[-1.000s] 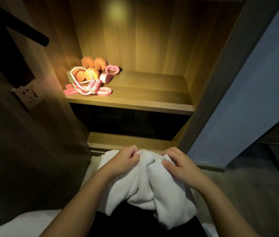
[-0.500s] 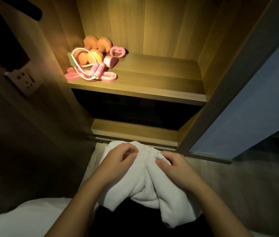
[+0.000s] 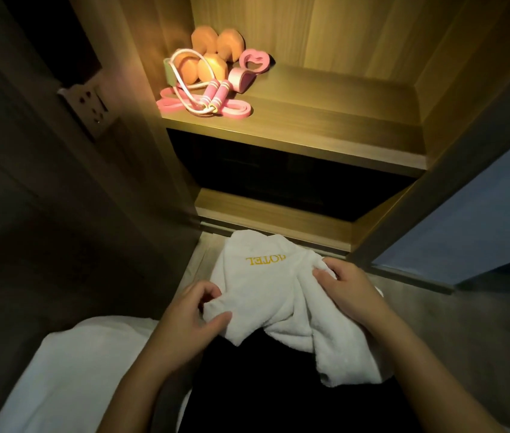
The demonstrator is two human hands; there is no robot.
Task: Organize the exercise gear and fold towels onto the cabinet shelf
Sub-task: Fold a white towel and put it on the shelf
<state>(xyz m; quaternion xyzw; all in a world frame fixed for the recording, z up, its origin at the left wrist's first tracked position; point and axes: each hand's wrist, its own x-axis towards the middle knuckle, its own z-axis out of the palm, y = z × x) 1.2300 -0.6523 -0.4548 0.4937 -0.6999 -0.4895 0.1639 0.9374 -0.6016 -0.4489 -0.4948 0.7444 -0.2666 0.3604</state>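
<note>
Figure: two hands working a white towel [image 3: 266, 295] before an open wooden cabinet.

(a) The left hand [image 3: 191, 310] pinches a bunched corner of the towel between thumb and fingers. Its grip is narrow and closed on the cloth.

(b) The right hand [image 3: 350, 292] curls its fingers over a raised fold at the towel's other side, its grip also closed on the cloth.

(c) Between the two grips the towel lies spread, and its near end hangs over a dark lap. Just beyond the grips, yellow stitched letters read "HOTEL". They are upside down from the person's side, and the first letter is partly lost in a crease.

(d) Well beyond and above both grips is the lit shelf [image 3: 325, 132]. The gear is clustered at its far left end:
- orange dumbbells [image 3: 213, 54]
- a skipping rope [image 3: 216, 92] with pink striped handles, lying across a flat pink band [image 3: 234, 110]
- a pink heart-shaped piece [image 3: 253, 62] just right of the dumbbells

The towel is not on the shelf.

(e) Up and to the left of the left grip, a wall socket [image 3: 89, 106] sits in shadow.

(f) Below and left of that grip lies a second white cloth [image 3: 75, 370]
</note>
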